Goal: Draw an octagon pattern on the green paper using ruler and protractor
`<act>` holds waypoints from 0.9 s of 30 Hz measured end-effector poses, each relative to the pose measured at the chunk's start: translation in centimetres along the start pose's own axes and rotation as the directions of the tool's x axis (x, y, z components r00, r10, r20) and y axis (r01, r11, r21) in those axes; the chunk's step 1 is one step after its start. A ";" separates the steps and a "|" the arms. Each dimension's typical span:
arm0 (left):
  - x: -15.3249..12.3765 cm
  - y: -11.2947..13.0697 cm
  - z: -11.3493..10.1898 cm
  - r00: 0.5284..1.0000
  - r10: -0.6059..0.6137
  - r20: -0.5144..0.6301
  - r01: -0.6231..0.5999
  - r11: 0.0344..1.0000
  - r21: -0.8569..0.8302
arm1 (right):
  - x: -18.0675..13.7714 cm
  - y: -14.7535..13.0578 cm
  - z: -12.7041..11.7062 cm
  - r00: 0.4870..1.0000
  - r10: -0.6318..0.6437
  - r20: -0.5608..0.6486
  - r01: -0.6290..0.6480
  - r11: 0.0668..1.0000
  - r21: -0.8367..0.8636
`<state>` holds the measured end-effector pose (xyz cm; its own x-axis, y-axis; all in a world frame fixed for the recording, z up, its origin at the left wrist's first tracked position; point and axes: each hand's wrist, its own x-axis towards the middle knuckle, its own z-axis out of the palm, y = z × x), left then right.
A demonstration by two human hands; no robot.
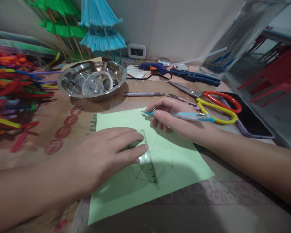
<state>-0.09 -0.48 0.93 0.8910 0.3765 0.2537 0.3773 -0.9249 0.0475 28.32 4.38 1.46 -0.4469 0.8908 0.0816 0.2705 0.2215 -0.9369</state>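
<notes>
A sheet of light green paper lies in front of me, with thin straight lines forming a many-sided figure with crossing lines. My left hand presses a clear plastic ruler onto the sheet; its palm and fingers hide part of the ruler, so its full shape cannot be made out. In my right hand is a light-blue, see-through pen, its tip pointing left over the paper's far part. Thumb and fingers close around the pen's front end.
Behind the paper are a second pen, a metal bowl, scissors, a glue gun and dark blue pliers. A phone lies right. Colourful pipe cleaners pile up left. A small clock stands by the wall.
</notes>
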 end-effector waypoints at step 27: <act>1.1 0.4 -0.4 0.997 0.027 -0.072 -0.021 0.997 0.080 | -0.1 0.2 0.0 1.000 -0.016 -0.002 0.016 1.000 0.006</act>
<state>0.91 -0.43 1.59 0.8803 0.3470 0.3234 0.3776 -0.9253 -0.0352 28.42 4.37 1.24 -0.4491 0.8882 0.0971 0.2587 0.2333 -0.9374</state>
